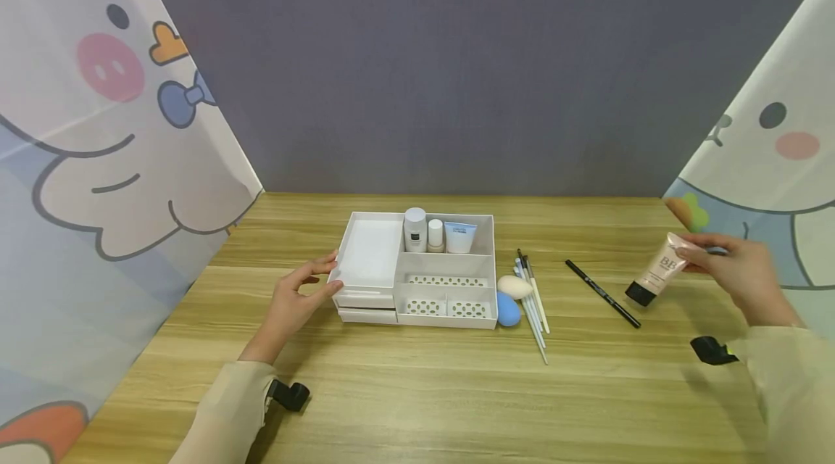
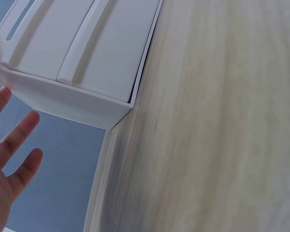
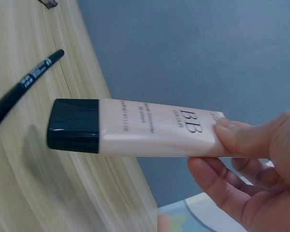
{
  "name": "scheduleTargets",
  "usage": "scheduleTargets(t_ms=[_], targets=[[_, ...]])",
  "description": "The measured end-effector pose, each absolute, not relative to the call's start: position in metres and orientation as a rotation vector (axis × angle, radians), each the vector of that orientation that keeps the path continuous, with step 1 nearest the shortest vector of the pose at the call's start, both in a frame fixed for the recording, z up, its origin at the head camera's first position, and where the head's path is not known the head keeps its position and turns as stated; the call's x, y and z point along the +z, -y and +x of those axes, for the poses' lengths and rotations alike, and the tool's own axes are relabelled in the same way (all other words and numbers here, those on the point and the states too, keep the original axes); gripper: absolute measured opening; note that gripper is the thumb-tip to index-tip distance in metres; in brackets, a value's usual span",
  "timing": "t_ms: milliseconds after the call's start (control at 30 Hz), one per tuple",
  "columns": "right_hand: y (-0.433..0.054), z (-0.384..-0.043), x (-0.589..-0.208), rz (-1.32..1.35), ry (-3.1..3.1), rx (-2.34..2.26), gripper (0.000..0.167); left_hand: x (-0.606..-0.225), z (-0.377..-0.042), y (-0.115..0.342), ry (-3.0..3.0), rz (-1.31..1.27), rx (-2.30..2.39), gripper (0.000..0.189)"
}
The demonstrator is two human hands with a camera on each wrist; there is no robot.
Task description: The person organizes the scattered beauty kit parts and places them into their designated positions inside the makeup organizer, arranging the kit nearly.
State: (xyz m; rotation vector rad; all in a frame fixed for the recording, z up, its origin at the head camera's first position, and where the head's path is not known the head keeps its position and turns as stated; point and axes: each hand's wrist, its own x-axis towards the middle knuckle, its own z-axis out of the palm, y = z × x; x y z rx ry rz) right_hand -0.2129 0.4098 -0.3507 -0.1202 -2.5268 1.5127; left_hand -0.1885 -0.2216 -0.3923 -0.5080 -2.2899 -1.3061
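Pinching a pale pink tube [image 3: 145, 130] by its flat end, the right hand [image 1: 744, 272] has its grip firmly on it, between thumb and fingers, over the right part of the wooden surface [image 1: 417, 391]. The pale pink tube tilts with its black cap [image 3: 73, 125] down and to the left, the letters BB printed on its side; it seems lifted off the surface, though the angle makes the gap hard to judge. A black pen [image 1: 603, 293] lies near it, to the left.

At the left side of a white box [image 1: 368, 250], the left hand [image 1: 296, 302] grasps nothing: its fingers are spread, with fingertips touching the edge. Two drawers [image 1: 367, 317] sit one above the other at the box's front left. In its back compartment stand a white bottle [image 1: 415, 232], a small bottle [image 1: 435, 233] and a light blue tube [image 1: 459, 238], side by side. Just beside the box, on the right, are a cream sponge [image 1: 514, 286], a blue sponge [image 1: 508, 309] and several brushes [image 1: 538, 296].
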Motion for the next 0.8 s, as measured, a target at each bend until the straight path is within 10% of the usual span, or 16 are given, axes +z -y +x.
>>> scheduleTargets(t_ms=[633,800], targets=[[-0.364,-0.221,-0.343,0.006,2.490,1.364,0.012,-0.394,-0.189,0.222,2.292,-0.511,-1.318,0.027],[-0.354,-0.222,-0.341,0.039,2.498,1.296,0.030,-0.380,-0.180,0.216,2.297,-0.523,-1.314,0.025]])
